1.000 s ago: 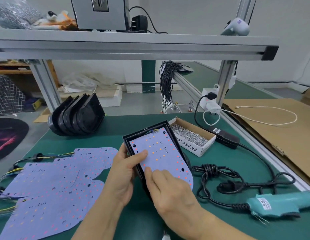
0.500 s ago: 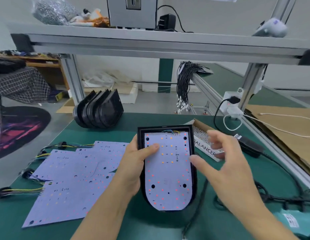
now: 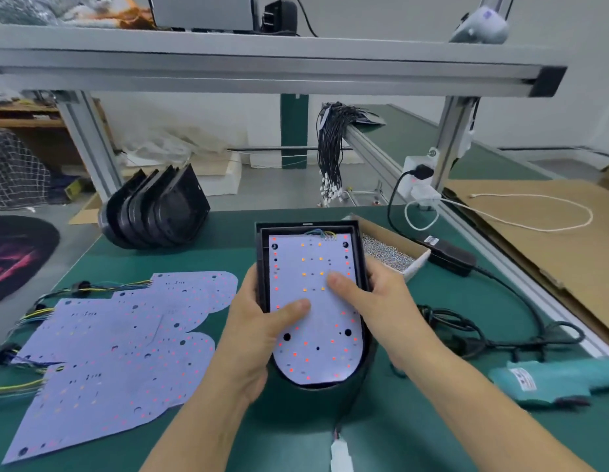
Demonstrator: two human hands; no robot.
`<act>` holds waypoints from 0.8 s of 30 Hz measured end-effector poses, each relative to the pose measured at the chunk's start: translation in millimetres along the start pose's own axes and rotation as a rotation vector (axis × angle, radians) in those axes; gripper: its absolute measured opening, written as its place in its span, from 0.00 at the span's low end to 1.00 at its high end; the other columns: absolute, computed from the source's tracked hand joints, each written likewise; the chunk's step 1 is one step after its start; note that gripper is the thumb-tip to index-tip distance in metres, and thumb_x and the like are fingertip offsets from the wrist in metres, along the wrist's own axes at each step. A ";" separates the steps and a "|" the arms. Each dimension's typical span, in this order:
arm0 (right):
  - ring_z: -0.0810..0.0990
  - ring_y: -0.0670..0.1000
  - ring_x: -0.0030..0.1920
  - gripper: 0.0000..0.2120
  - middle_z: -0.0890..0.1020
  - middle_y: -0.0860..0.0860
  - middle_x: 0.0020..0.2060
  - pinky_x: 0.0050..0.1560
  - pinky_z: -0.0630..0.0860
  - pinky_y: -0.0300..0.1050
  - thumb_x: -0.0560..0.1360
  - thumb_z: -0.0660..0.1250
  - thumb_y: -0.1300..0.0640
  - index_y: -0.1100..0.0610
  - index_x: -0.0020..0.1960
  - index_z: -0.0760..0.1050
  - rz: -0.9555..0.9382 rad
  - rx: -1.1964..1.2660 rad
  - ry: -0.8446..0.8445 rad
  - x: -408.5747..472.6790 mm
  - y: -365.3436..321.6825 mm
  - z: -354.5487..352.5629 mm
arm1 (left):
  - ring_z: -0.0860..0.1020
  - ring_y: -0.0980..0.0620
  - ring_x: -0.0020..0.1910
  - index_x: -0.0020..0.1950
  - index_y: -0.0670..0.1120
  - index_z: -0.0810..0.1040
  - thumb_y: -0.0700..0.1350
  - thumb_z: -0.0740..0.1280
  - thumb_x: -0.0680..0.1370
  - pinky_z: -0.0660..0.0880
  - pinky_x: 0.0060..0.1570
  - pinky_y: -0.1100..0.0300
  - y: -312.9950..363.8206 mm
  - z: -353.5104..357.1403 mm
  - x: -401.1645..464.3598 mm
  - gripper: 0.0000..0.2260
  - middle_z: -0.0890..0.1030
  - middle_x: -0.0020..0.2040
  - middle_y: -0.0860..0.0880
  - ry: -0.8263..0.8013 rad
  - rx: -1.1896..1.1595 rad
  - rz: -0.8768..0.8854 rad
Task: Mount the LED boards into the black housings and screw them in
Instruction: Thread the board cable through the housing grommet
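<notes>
Gripping the black housing (image 3: 308, 229), left hand (image 3: 252, 332) and right hand (image 3: 384, 301) press thumbs on the seated LED board (image 3: 316, 321); cardboard box (image 3: 415, 264) holds screws (image 3: 386, 255).

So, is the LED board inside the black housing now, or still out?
Inside: the LED board lies within the black housing rim, both thumbs pressing it.

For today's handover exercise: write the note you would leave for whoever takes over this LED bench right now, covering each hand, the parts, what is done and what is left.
Left hand: grips the black housing at its left side, thumb pressing the LED board.
Right hand: grips the right side, thumb on the board.
Done: board lies inside the housing, wires at the far end.
Left: no screws visible in it yet. Screw box sits behind the right hand, teal screwdriver to the right.
Waiting: loose boards on the left, empty housings stacked behind them.
</notes>
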State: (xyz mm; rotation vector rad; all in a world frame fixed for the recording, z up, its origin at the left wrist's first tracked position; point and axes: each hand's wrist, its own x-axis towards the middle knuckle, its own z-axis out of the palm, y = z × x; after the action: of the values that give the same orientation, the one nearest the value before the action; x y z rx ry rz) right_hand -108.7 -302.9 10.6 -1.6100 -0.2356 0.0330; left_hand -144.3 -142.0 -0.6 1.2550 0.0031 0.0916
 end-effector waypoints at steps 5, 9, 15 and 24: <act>0.83 0.42 0.50 0.32 0.83 0.39 0.50 0.48 0.80 0.42 0.60 0.81 0.59 0.45 0.58 0.72 0.039 -0.176 -0.089 -6.4 11.6 -4.9 | 0.83 0.41 0.48 0.57 0.42 0.78 0.30 0.72 0.69 0.81 0.48 0.46 -6.5 6.2 -2.4 0.18 0.85 0.51 0.43 0.146 0.010 -0.021; 0.84 0.44 0.46 0.23 0.85 0.43 0.47 0.46 0.81 0.45 0.62 0.80 0.59 0.49 0.53 0.76 -0.017 -0.130 0.030 -5.6 12.2 0.2 | 0.83 0.44 0.50 0.59 0.44 0.78 0.41 0.74 0.67 0.81 0.45 0.53 -6.0 3.7 -5.9 0.21 0.85 0.52 0.46 0.076 -0.026 -0.031; 0.84 0.50 0.48 0.19 0.85 0.48 0.48 0.52 0.80 0.56 0.66 0.78 0.62 0.54 0.54 0.77 0.017 -0.018 0.115 -4.4 11.1 8.1 | 0.82 0.48 0.53 0.62 0.47 0.74 0.30 0.70 0.60 0.79 0.44 0.62 -1.0 -8.7 -6.1 0.31 0.84 0.55 0.49 -0.094 0.082 -0.036; 0.84 0.51 0.51 0.15 0.85 0.50 0.51 0.54 0.80 0.50 0.72 0.72 0.65 0.56 0.58 0.76 0.121 0.075 -0.120 -4.7 2.7 -7.0 | 0.83 0.48 0.50 0.57 0.45 0.78 0.34 0.75 0.59 0.79 0.42 0.62 3.0 -13.2 -7.5 0.27 0.85 0.51 0.48 -0.073 0.122 -0.043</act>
State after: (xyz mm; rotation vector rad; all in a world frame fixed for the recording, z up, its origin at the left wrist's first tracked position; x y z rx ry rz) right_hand -111.7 -310.7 7.8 -1.5480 -0.2269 0.2294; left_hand -152.7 -129.1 -2.3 1.3790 -0.0283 0.0083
